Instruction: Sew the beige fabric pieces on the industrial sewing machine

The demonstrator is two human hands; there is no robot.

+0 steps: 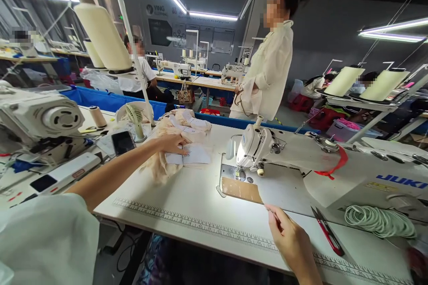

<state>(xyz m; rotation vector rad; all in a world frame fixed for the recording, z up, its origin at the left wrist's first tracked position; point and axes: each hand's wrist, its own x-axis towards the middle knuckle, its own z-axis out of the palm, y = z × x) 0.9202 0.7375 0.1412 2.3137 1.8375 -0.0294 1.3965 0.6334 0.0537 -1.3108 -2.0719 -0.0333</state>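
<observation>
My left hand (172,144) reaches across to a pile of cream fabric pieces (160,167) on the sewing table. Its fingers are stretched out and rest on the edge of a white sheet-like piece (198,154) with small dark marks. More white pieces (187,121) lie on the fabric behind. My right hand (289,231) hovers at the table's front edge, thumb and forefinger pinched together; what is between them, if anything, is too small to make out. Beyond it stands a white JUKI sewing machine (264,144), its lamp lit over the needle plate.
Red-handled thread snips (327,231) and a coil of pale green cord (379,221) lie right. A ruler strip (200,227) runs along the front edge. A phone (123,143), small fan (135,120) and another machine (40,113) are left. A person (267,62) stands behind the table.
</observation>
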